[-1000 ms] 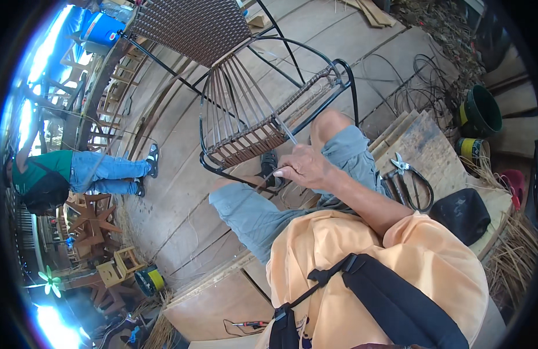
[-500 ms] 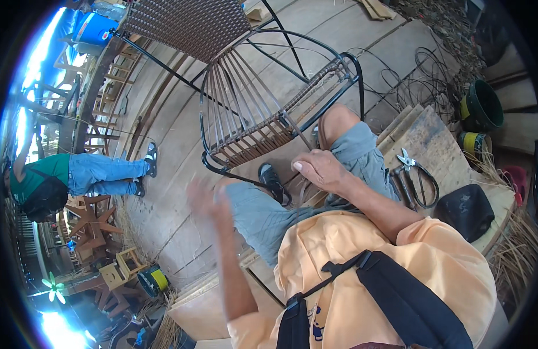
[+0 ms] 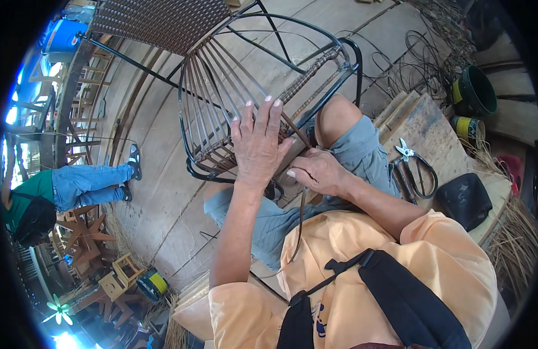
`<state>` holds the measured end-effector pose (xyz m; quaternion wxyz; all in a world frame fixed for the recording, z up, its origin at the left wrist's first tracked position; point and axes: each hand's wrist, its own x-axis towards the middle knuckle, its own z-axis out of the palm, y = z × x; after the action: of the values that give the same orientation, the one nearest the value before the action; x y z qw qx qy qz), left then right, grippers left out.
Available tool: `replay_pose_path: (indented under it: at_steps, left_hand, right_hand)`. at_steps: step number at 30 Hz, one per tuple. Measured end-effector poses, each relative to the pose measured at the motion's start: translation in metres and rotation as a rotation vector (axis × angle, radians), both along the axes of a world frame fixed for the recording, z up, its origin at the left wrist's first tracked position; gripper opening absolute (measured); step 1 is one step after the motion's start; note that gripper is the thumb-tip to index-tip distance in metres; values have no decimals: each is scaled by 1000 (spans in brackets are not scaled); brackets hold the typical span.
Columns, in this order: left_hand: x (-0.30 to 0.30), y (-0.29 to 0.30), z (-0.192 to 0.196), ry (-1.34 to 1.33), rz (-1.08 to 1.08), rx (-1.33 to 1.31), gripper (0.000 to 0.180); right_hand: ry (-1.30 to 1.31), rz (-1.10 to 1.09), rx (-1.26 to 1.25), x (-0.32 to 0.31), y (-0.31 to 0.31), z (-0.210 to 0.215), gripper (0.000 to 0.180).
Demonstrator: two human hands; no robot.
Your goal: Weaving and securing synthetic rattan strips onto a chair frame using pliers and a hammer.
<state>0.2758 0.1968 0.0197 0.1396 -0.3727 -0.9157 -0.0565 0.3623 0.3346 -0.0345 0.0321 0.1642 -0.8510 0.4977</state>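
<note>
The left hand lies spread flat against the chair frame's strands, while just beside it the right hand pinches a dark strip shut.

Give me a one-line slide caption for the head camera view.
Left hand spread on a metal chair frame's woven strands, right hand gripping a dark strip beside it.

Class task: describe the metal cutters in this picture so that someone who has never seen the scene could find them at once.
Start at the wooden bench on the person's right, beside the bare knee. The cutters lie flat on its planks, short pale blades above dark looped handles. The black pouch next to them is soft and bladeless.
</note>
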Motion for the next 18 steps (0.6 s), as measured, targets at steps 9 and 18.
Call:
replay_pose_path:
  at_steps: [9, 18]
  left_hand:
    - [-34, -11, 11, 105, 12, -58, 85]
    - [-66, -14, 32, 105, -17, -33, 91]
  right_hand:
    - [-66, -371, -469, -10, -8, 28, 22]
    - [-602, -251, -912, -79, -5, 23, 17]
